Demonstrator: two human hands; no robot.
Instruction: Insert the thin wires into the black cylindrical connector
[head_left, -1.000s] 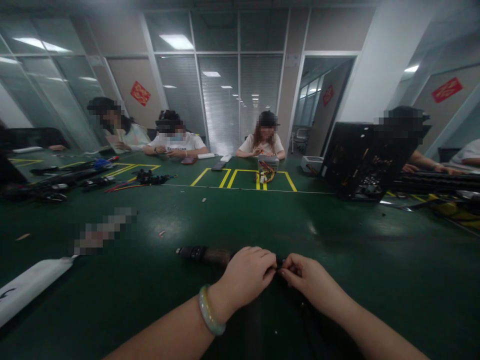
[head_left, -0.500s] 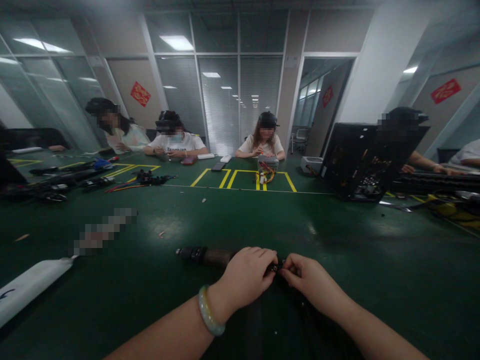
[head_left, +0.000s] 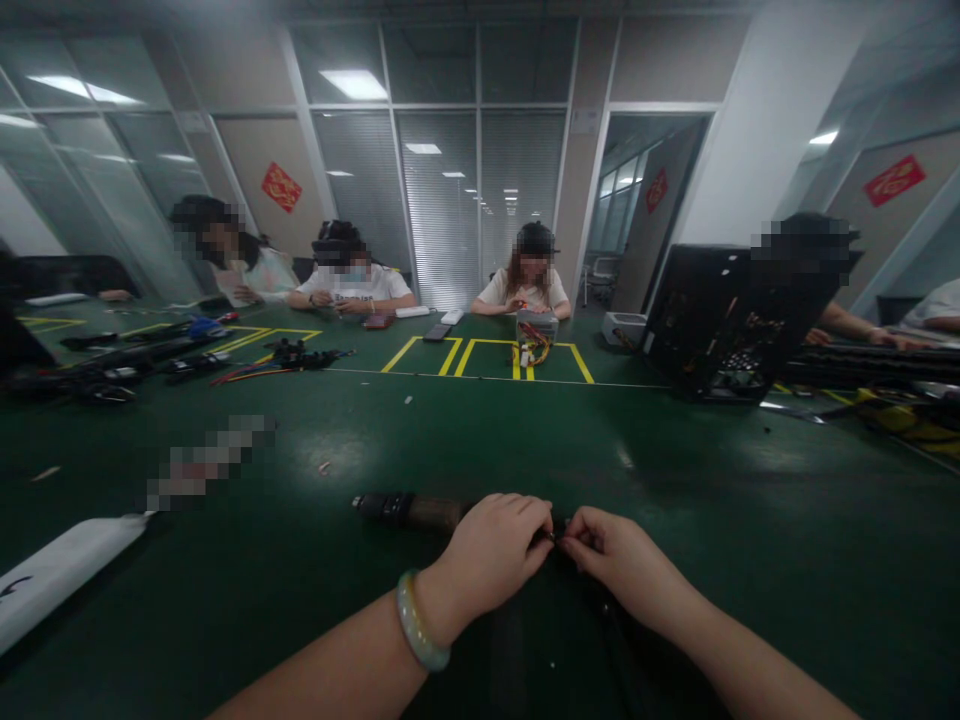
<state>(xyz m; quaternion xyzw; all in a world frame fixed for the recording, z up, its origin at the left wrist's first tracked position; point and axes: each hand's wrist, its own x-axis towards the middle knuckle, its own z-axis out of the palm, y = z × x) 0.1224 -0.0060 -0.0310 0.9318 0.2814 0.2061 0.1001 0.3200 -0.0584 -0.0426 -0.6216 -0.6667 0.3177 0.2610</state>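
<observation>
Pinching a small dark piece [head_left: 555, 537], a person's left hand [head_left: 493, 550] and right hand [head_left: 611, 550] meet fingertip to fingertip above a green tabletop [head_left: 300, 590]. Both hands are closed on the piece, the left with its fingers curled over and the right with thumb and forefinger pressed together; the piece sits in the narrow gap between them, mostly hidden, its exact shape too small to tell. A dark cylindrical tool [head_left: 431, 513] lies just beyond the left hand, its banded black end pointing left and its other end hidden behind the knuckles; whether the hand touches it cannot be told. A pale green bangle [head_left: 422, 620] circles the left wrist. Well apart to the left rests a white-handled object [head_left: 71, 570], its far end blurred. Across the tabletop, co-workers sit near a metal box with colored wires [head_left: 535, 335] and a black case [head_left: 701, 320].
</observation>
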